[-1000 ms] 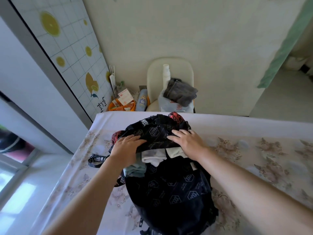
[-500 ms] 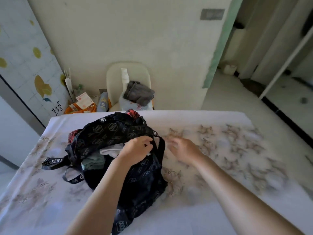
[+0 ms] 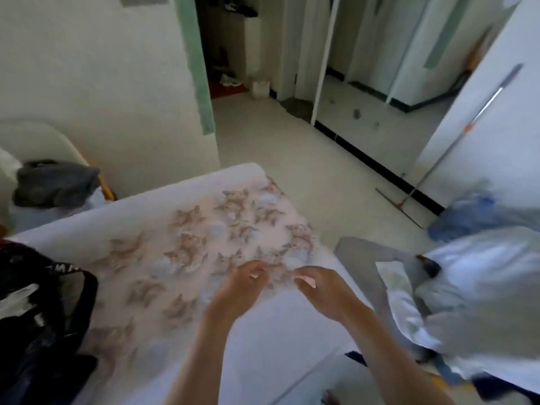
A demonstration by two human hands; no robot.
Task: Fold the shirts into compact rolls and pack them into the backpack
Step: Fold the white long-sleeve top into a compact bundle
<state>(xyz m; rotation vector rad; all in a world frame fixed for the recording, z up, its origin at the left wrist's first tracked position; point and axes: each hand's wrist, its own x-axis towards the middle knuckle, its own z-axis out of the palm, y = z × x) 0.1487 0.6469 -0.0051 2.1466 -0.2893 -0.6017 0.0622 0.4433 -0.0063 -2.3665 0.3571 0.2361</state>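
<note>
view: has swung right since a second ago; the backpack [image 3: 35, 331] was in the middle of the frame and now sits cut off at the left border, still on the left part of the table [image 3: 263, 361]
left hand [image 3: 239, 287]: has let go of the backpack's rim and moved across to the table's right part, over the flowered cloth [image 3: 190, 229]; fingers loosely curled, nothing seen in them
right hand [image 3: 324, 290]: just beside the left hand, close to the table's right edge; was flat on the bag a second ago, now loosely curled with nothing visible in it
grip caveat: frame is motion-blurred, so a light pinch on the cloth cannot be ruled out
packed shirts: pale patches at the backpack's mouth are probably the rolls already in, too blurred to confirm
shirts to come: pile of pale clothes [image 3: 473, 287] beyond the table's right edge, off the table on something grey; neither hand touches it
meaning: judged, one packing step is over and the person is turning for the next shirt; the bare right part of the table is the likely rolling spot
next need: judged, a reach past the right edge to lift one garment clear of the pile
other: grey cloth [image 3: 55, 182] on a chair behind the far edge; mop [image 3: 455, 141] leaning at right
</note>
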